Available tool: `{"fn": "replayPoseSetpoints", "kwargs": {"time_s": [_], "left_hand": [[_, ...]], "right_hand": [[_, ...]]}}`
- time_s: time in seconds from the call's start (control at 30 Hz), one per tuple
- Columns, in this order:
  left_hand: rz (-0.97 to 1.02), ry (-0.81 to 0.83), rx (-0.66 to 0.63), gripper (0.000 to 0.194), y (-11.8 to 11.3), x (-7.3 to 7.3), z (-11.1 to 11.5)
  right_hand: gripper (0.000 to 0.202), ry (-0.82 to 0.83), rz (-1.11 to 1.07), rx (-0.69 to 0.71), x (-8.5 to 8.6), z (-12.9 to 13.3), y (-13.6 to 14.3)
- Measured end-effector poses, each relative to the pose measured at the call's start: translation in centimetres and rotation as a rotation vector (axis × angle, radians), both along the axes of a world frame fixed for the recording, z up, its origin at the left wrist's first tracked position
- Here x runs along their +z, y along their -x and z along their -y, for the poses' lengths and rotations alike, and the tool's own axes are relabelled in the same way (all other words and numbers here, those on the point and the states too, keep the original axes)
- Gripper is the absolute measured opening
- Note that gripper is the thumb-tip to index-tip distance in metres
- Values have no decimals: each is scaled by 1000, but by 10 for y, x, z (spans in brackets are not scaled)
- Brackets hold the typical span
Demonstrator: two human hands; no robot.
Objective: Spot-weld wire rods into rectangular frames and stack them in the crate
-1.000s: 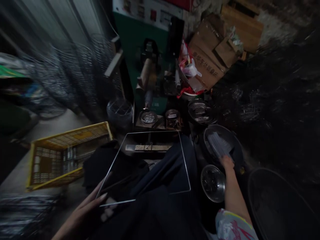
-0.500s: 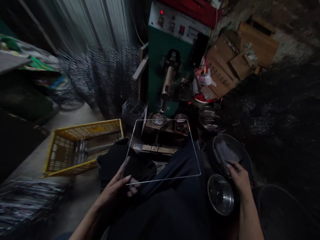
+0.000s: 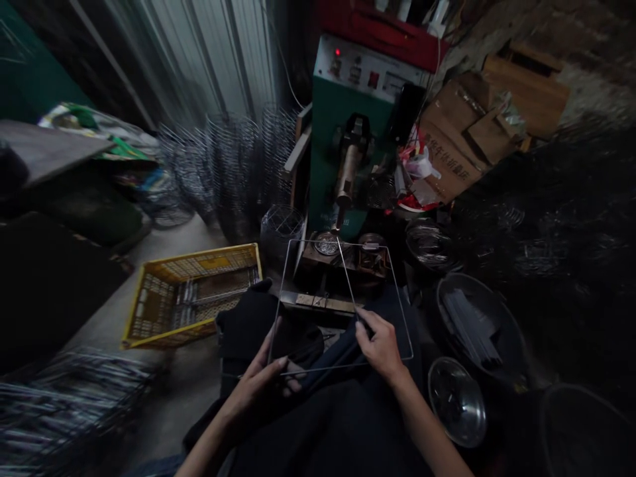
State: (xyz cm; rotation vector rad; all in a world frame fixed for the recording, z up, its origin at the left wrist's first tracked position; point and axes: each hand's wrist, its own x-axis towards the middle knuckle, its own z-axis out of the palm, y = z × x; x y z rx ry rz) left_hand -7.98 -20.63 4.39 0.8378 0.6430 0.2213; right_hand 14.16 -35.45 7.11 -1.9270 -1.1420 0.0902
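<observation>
My left hand (image 3: 271, 371) grips a rectangular wire frame (image 3: 399, 297) at its near left corner, holding it above my lap. Between thumb and fingers of my right hand (image 3: 380, 338) is a straight metal rod (image 3: 347, 271). The rod points away from me over the inside of the frame, its far tip near the frame's far side and just under the electrode of a green welding machine (image 3: 324, 152). Whether the tip touches the frame or the electrode I cannot tell. A round dish of small metal bits (image 3: 326, 244) sits beneath the electrode.
On the right stand a dark tub (image 3: 511, 318) with a bundle of rods (image 3: 470, 324) and a shiny metal bowl (image 3: 457, 401). A yellow crate (image 3: 191, 328) with rods lies left. Stacked wire racks (image 3: 74, 404) and a cardboard box (image 3: 447, 146) are around.
My right hand has moved left from the tub of rods to the wire frame, now with a rod in it. My left hand still holds the frame. The whole view has shifted slightly.
</observation>
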Motion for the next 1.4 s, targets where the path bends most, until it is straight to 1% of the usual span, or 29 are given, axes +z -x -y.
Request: {"fn": "replayPoseSetpoints", "kwargs": {"time_s": [0.2,0.37,0.53,0.67,0.8,0.97,1.2,1.4], "left_hand": [[4,-18,-25,108,-1,-4,-2],[1,-32,-24,101,-3,-5,-2],[17,-13,-8,102,-4,-4,1],[38,-8,-8,102,-4,-6,2],[78,-24,-16,101,-2,-9,2],[80,-14,-31,102,-3,-12,4],[121,6,-22,104,-10,-19,5],[113,5,-9,106,-10,-15,1]], "right_hand": [[35,-5,-17,-19,0,-4,7],[35,4,-8,-34,-3,-3,7],[36,26,-6,-27,-4,-5,8],[37,41,-13,-24,-4,-6,10],[36,41,-17,-42,-6,-3,8],[37,53,-26,-76,-5,-1,5],[38,-12,53,-86,-1,-8,13],[37,-19,101,-44,-2,-10,17]]}}
